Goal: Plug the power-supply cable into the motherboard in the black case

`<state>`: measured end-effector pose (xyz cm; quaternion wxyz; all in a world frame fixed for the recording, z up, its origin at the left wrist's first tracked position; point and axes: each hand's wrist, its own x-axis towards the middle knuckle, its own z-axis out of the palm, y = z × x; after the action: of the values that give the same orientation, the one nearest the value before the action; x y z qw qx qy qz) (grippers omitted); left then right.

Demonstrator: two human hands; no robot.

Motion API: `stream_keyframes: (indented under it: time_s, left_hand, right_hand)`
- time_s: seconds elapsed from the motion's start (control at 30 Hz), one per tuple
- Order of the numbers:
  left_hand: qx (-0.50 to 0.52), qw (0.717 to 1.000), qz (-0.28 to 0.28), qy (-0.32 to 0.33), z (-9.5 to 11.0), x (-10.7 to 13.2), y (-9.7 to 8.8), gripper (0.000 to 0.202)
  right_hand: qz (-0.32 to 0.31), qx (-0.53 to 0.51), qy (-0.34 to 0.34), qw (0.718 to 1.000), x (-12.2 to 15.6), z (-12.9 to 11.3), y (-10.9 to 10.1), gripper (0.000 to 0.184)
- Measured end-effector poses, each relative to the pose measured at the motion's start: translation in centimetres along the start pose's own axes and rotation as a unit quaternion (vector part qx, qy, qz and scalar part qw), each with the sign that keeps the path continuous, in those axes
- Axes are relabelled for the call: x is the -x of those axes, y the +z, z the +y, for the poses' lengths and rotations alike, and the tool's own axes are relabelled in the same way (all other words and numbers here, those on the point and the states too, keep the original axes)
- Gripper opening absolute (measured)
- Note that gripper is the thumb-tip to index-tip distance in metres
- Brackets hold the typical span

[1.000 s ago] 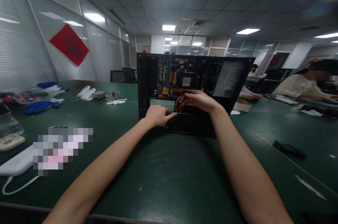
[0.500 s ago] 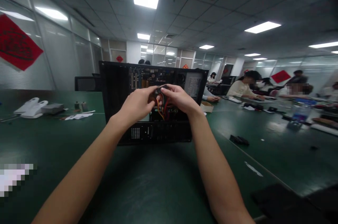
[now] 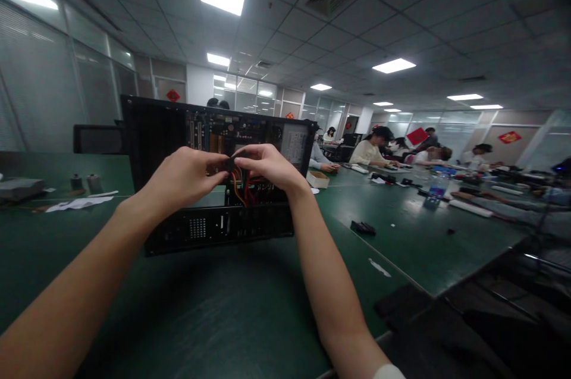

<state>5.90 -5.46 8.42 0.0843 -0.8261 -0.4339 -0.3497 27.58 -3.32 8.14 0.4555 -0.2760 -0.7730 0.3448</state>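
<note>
An open black computer case (image 3: 143, 153) stands on the green table in front of me, its inside facing me. Between my hands is a small black connector (image 3: 231, 162), with red, yellow and orange wires (image 3: 241, 191) hanging below it. My left hand (image 3: 190, 172) pinches it from the left with thumb and fingertips. From the right, my right hand (image 3: 270, 166) pinches the same connector, thumb against its face. Behind my hands are the circuit board (image 3: 245, 128) and a pale label (image 3: 292, 142) at the case's right side. Fingers hide part of the connector.
On the green table (image 3: 214, 313), white paper (image 3: 82, 201) and a grey box (image 3: 22, 188) lie left. Right of the case are an open carton (image 3: 317, 179), a black item (image 3: 363, 228) and a plastic bottle (image 3: 438, 185). Several people sit farther right.
My view has turned right, so the case and hands appear farther left. Both hands still hold the connector at their fingertips, and more of the wires below it now shows.
</note>
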Motion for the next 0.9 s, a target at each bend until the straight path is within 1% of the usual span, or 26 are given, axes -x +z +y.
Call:
stream_keyframes:
  time_s: [0.1, 0.23, 0.33, 0.4, 0.6, 0.73, 0.83, 0.9]
  left_hand:
    - [-0.012, 0.999, -0.008, 0.033, -0.1, 0.0, 0.0, 0.046]
    - [-0.05, 0.998, 0.001, 0.043, 0.4, 0.2, -0.1, 0.04]
    - [-0.099, 0.993, 0.022, 0.057, 0.8, 0.4, 0.1, 0.034]
    - [-0.113, 0.991, 0.034, 0.068, 0.7, 0.5, 0.4, 0.033]
    - [-0.015, 0.995, 0.042, 0.089, -0.4, 0.3, 1.4, 0.033]
    - [-0.018, 0.992, 0.059, 0.114, -0.9, 0.2, 1.6, 0.03]
    - [-0.027, 0.985, 0.084, 0.148, -1.1, 0.1, 1.8, 0.03]
    - [-0.013, 0.981, 0.103, 0.166, -1.2, 0.0, 2.0, 0.032]
  right_hand:
    - [0.011, 0.015, 0.005, 1.0, 0.1, -0.4, 0.0, 0.026]
    - [0.039, 0.062, 0.021, 0.997, 0.6, -1.2, 0.2, 0.029]
    - [0.051, 0.102, 0.026, 0.993, 0.9, -1.5, 0.4, 0.027]
    - [0.053, 0.115, 0.026, 0.992, 0.9, -1.4, 0.5, 0.027]
    - [0.046, 0.103, 0.021, 0.993, 0.4, -0.7, 0.4, 0.024]
    - [0.048, 0.098, 0.013, 0.994, 0.3, -0.6, 0.5, 0.025]
    - [0.061, 0.087, -0.013, 0.994, 0.3, -0.7, 0.7, 0.026]
    - [0.075, 0.072, -0.034, 0.994, 0.2, -0.7, 0.9, 0.027]
